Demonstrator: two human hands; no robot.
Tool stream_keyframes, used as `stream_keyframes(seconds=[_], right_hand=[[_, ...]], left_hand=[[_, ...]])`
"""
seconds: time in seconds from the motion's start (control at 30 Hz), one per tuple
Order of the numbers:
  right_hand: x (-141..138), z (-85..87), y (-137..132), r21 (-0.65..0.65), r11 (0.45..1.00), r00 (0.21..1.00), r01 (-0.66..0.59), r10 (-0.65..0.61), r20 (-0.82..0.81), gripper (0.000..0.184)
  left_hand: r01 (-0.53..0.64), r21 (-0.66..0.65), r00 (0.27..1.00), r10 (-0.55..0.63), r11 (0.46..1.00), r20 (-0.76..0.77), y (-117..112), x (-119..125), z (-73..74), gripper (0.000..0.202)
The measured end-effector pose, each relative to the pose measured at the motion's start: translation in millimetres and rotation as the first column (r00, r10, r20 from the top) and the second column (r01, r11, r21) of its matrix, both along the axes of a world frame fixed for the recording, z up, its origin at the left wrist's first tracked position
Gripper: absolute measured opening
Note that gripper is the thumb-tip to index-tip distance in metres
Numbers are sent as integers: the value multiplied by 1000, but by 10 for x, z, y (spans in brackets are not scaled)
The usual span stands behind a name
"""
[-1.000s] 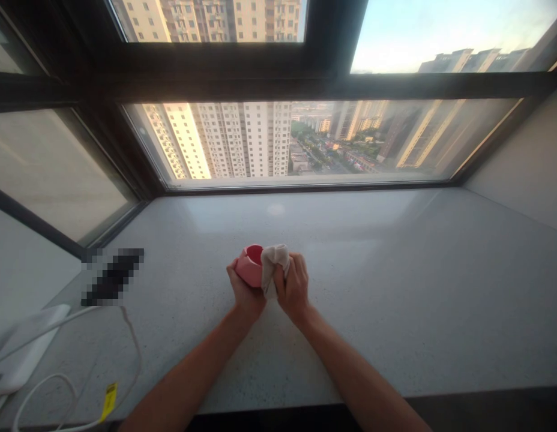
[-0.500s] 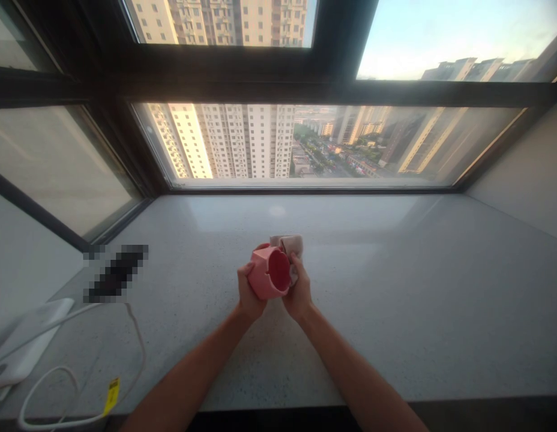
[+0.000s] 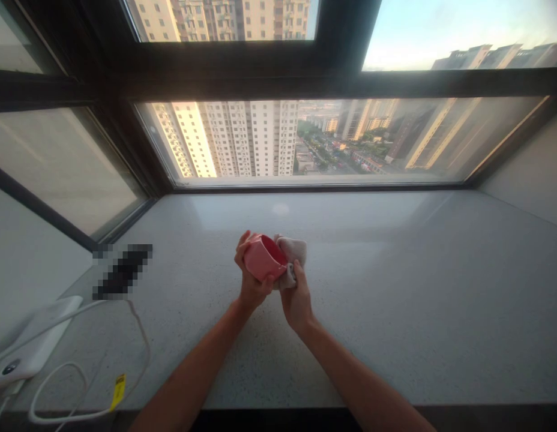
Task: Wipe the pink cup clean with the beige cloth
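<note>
A pink faceted pot (image 3: 263,261), hollow with a darker pink inside, is held above the sill by my left hand (image 3: 250,285). My left fingers wrap around its far left side and the thumb presses low on its front. The opening tilts up and to the right. My right hand (image 3: 298,300) grips a crumpled light grey cloth (image 3: 294,249), thumb on top of it. The cloth touches the pot's rim on the right side. Some of my right fingers are hidden behind the cloth.
The speckled grey windowsill (image 3: 386,300) spreads beneath my hands. At left lie a white power bank (image 3: 39,342), a looping white cable (image 3: 71,418) with a yellow tag (image 3: 118,391), and a blurred-out dark object (image 3: 123,273). A dark-framed window (image 3: 305,189) closes off the back.
The pot has turned in my left hand, its opening now facing more upward, and that hand's grip has shifted. My right hand has the cloth against the rim still.
</note>
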State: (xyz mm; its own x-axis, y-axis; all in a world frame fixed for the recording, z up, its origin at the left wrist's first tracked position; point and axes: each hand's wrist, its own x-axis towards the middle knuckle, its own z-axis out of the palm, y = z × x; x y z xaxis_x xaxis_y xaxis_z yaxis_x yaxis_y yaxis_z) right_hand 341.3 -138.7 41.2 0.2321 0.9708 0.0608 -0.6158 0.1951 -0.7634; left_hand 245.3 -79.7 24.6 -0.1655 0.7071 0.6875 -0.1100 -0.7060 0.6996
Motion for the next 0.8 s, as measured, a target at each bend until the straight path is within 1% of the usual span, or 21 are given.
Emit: stream_keyframes(seconds=[0.07, 0.13, 0.2, 0.27, 0.3, 0.37, 0.43, 0.5, 0.57, 0.63, 0.67, 0.73, 0.8], right_hand=[[70, -58, -6, 5, 997, 989, 79, -79, 128, 50], [141, -88, -26, 45, 992, 954, 116, -123, 275, 50], [195, -73, -48, 155, 980, 890, 122, -177, 420, 46], [227, -28, -61, 257, 961, 821, 100, -226, 524, 41], [237, -3, -61, 279, 957, 799, 85, -232, 554, 39], [252, 31, -49, 262, 964, 790, 52, -200, 579, 36], [270, 35, -26, 203, 979, 815, 29, -141, 562, 34], [297, 18, -1, 115, 993, 853, 7, -66, 518, 32], [330, -5, 22, 15, 999, 884, -30, 19, 468, 34], [364, -18, 44, -56, 996, 915, -63, 80, 395, 37], [382, -17, 57, -82, 994, 939, -68, 92, 332, 36], [431, 1, 91, -150, 986, 985, -78, 99, 141, 30], [524, 40, 141, -235, 960, 987, -154, 140, -76, 28]], left_hand=[[124, -46, 992, -122, 991, 36, -13, 45, -28, 103], [178, -70, 982, -172, 982, 76, -47, 77, -33, 107], [170, -106, 981, -157, 980, 116, -78, 69, -19, 103], [161, -144, 981, -143, 976, 130, -78, 18, -3, 100], [161, -152, 983, -144, 975, 117, -60, -20, 0, 101], [163, -123, 987, -160, 979, 33, 14, -108, -10, 103], [160, -58, 981, -166, 985, -102, 118, -202, -38, 105], [168, 1, 957, -162, 986, -240, 217, -292, -70, 103], [186, 41, 917, -158, 982, -366, 283, -368, -95, 96], [220, 88, 854, -148, 972, -499, 308, -423, -107, 92], [239, 117, 816, -135, 964, -562, 308, -440, -109, 91], [275, 182, 742, -88, 944, -665, 295, -453, -109, 91], [299, 241, 691, -35, 924, -722, 267, -435, -111, 91]])
